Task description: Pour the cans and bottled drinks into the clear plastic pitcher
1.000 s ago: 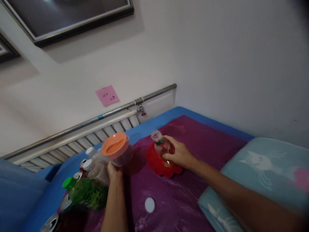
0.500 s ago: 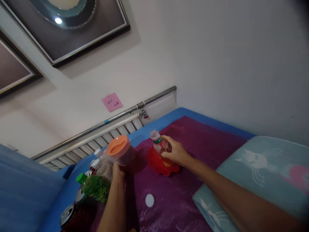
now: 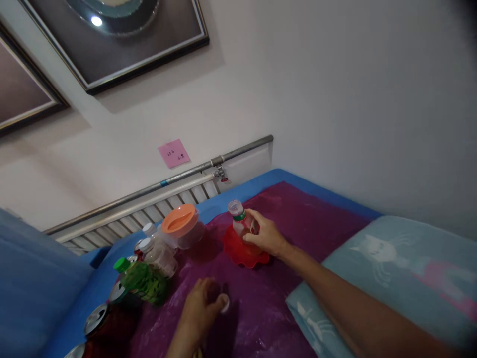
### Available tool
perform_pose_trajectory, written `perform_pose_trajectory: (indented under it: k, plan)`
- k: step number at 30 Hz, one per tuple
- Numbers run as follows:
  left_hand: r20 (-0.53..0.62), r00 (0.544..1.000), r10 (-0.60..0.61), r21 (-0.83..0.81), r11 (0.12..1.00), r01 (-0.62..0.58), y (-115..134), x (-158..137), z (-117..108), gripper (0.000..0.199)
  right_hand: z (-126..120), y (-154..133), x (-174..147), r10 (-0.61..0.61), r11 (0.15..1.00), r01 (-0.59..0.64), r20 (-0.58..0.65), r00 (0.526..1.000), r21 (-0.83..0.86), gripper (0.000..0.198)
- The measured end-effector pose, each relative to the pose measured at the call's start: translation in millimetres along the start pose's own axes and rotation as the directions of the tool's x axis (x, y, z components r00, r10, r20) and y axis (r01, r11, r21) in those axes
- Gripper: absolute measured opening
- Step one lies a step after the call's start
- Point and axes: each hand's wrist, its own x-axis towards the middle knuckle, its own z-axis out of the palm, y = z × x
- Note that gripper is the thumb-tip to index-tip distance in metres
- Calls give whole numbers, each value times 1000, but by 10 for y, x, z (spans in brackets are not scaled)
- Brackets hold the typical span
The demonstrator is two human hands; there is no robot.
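Observation:
My right hand (image 3: 266,233) is wrapped round a clear, uncapped plastic bottle (image 3: 237,213) with a green and red label. The bottle stands slightly tilted over a red wavy-edged dish (image 3: 233,251), and its base is hidden by my fingers. Low in the middle, my left hand (image 3: 199,308) has its thumb and fingers closed at a white bottle cap (image 3: 225,303) by the purple sheet (image 3: 257,313). The thumb covers part of the cap.
Left of my left hand stand a green-capped bottle (image 3: 143,281), a white-capped clear bottle (image 3: 162,256) and several drink cans (image 3: 97,320). An orange-lidded tub (image 3: 181,221) is behind. A cat-patterned pillow (image 3: 376,263) lies at right; a radiator (image 3: 149,214) runs along the wall.
My left hand has drawn back from beside the orange-lidded tub to the white cap and closed on it. My right hand stays on the bottle. The view has shifted slightly.

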Motion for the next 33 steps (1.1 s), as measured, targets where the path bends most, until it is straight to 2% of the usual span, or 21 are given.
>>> perform_pose_trajectory:
  k: [2, 4, 8, 10, 11, 12, 14, 17, 19, 22, 24, 33]
  plan:
    - [91, 994, 53, 145, 987, -66, -10, -23, 189, 43, 9, 10, -9, -13, 1000, 13, 1, 1000, 1, 65]
    - [134, 989, 61, 254, 963, -94, -56, 19, 299, 49, 12, 11, -12, -25, 1000, 25, -2, 1000, -14, 65]
    - [173, 982, 76, 334, 933, -131, -69, 120, 249, 42, 18, 0, -18, -35, 999, 35, 5, 999, -23, 64]
    - [121, 978, 167, 210, 959, -190, 96, 157, 128, 34, 30, 5, -26, -36, 999, 36, 15, 999, -35, 64]
    - [44, 973, 225, 83, 970, -228, 232, 178, 60, 35, 40, 13, -31, -37, 999, 38, 22, 999, -34, 65]
    - [-85, 953, 291, -74, 952, -297, 394, 204, -6, 41, 53, 24, -38, -44, 999, 45, 30, 999, -24, 66]
    - [-276, 921, 274, -298, 887, -353, 747, 268, -110, 55, 81, 50, -52, -77, 997, 77, 43, 996, 1, 68]
    - [-362, 885, 293, -442, 782, -439, 1139, 374, -149, 63, 115, 83, -76, -157, 987, 158, 32, 987, -25, 67]
    - [-378, 860, 343, -465, 733, -497, 1224, 431, -121, 59, 123, 89, -94, -219, 971, 220, 24, 975, -90, 66]
    - [-388, 807, 444, -381, 720, -580, 1171, 471, -95, 50, 118, 77, -124, -305, 939, 307, 39, 952, -156, 66]
    - [-368, 791, 489, -311, 737, -601, 1121, 465, -116, 47, 113, 61, -144, -332, 926, 337, 59, 941, -172, 65]
    - [-276, 801, 532, -67, 820, -568, 1112, 328, -334, 42, 125, -15, -201, -379, 889, 406, 154, 912, -212, 68]
